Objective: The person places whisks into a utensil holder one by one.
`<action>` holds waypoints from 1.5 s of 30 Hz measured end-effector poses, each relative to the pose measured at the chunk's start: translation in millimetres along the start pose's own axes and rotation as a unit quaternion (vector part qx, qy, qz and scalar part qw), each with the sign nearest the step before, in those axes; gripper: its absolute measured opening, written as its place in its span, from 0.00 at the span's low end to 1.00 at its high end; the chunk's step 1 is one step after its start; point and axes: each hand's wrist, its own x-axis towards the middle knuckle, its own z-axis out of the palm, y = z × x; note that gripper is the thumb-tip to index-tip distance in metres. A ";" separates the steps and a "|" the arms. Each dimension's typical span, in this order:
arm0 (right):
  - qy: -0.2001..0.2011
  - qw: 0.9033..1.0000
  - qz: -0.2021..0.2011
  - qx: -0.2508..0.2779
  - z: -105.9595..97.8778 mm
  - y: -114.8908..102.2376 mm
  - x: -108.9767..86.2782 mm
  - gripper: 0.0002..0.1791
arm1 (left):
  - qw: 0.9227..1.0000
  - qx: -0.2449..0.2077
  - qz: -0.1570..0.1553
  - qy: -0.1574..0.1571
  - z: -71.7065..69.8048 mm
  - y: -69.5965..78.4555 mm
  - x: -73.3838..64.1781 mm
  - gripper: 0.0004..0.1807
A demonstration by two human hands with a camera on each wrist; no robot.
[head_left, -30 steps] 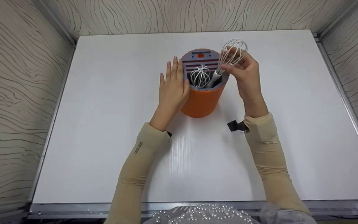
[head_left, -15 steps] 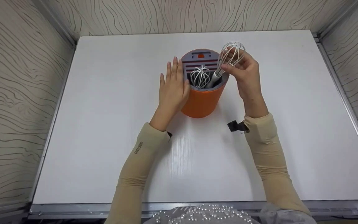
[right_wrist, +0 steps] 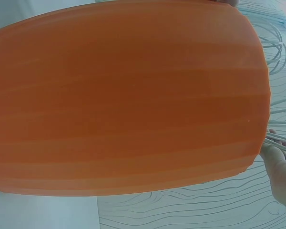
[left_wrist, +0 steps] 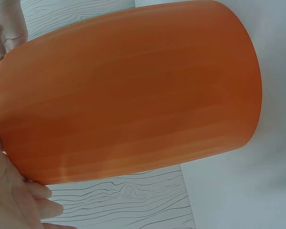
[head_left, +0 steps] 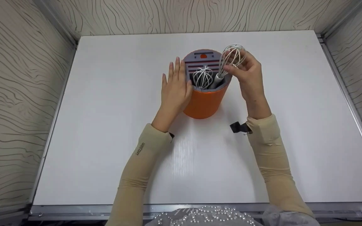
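An orange utensil holder [head_left: 204, 105] with a grey slotted top stands upright on the white table. My left hand [head_left: 175, 91] lies with straight fingers against its left side; in the left wrist view those fingers [left_wrist: 45, 207] touch the orange wall near the rim. At the right rim my right hand [head_left: 247, 70] holds a larger whisk [head_left: 233, 55] by its wires, thumb in front. That whisk's light handle [head_left: 217, 80] goes down into the open front compartment. A smaller whisk [head_left: 202, 78] stands in the same compartment, to the left, wires up. Both handle ends are hidden inside.
The white table [head_left: 105, 119] spreads out around the holder. Wood-patterned panels [head_left: 184, 17] rise behind it and at both sides. A black wrist camera [head_left: 238, 126] juts inward from the right sleeve.
The larger whisk has sunk a little deeper into the holder, its wire head sliding down and slightly left through my right hand. My left hand and the holder have stayed nearly still.
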 end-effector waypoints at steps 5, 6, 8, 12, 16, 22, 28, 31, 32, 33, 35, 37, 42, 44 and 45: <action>-0.001 1.000 -0.005 -0.008 -0.1 0.4 0.5 0.20 | 1.000 0.000 -0.001 0.000 0.1 0.3 -0.3 0.34; -0.001 1.000 -0.005 -0.008 -0.1 0.4 0.5 0.20 | 1.000 0.000 -0.001 0.000 0.1 0.3 -0.3 0.34; -0.002 1.000 -0.008 -0.011 -0.1 0.5 0.6 0.20 | 1.000 0.001 -0.002 -0.001 0.0 0.4 -0.2 0.34; -0.003 1.000 -0.008 -0.013 -0.2 1.0 1.0 0.19 | 1.000 0.000 -0.005 -0.006 -0.6 0.7 -0.1 0.34; -0.004 1.000 -0.006 -0.017 -0.8 1.7 1.7 0.18 | 1.000 -0.003 -0.007 -0.010 -1.1 1.0 -0.1 0.34; -0.003 1.000 -0.008 -0.020 -1.3 1.7 2.0 0.19 | 1.000 0.001 -0.003 -0.006 -0.7 0.6 0.6 0.34; 0.001 1.000 -0.008 -0.024 -1.3 2.1 1.8 0.23 | 1.000 0.001 0.000 0.000 -0.2 0.3 0.8 0.34; 0.000 1.000 -0.009 -0.022 -1.1 1.8 1.5 0.25 | 1.000 0.002 0.000 0.002 0.2 0.1 0.7 0.34; 0.000 1.000 -0.009 -0.021 -1.0 1.7 1.5 0.25 | 1.000 0.003 0.001 0.003 0.3 0.0 0.7 0.34; 0.000 1.000 -0.008 -0.021 -1.0 1.7 1.5 0.25 | 1.000 0.003 0.001 0.003 0.3 0.1 0.7 0.34; 0.000 1.000 -0.006 -0.017 -0.8 1.6 1.7 0.25 | 1.000 0.004 0.001 0.003 0.4 0.0 0.8 0.34; 0.000 1.000 -0.004 -0.019 -0.5 1.8 1.9 0.24 | 1.000 0.005 0.000 0.002 0.4 -0.1 1.1 0.34; -0.006 0.999 -0.005 -0.033 0.2 3.4 0.9 0.24 | 1.000 0.006 -0.002 -0.002 0.0 0.0 0.9 0.34; -0.007 0.999 -0.006 -0.037 0.6 3.8 0.1 0.25 | 1.000 0.006 -0.002 -0.003 0.0 0.1 0.6 0.34; -0.008 0.999 -0.007 -0.039 1.0 4.0 -0.3 0.25 | 1.000 0.006 -0.001 -0.002 0.1 0.0 0.5 0.34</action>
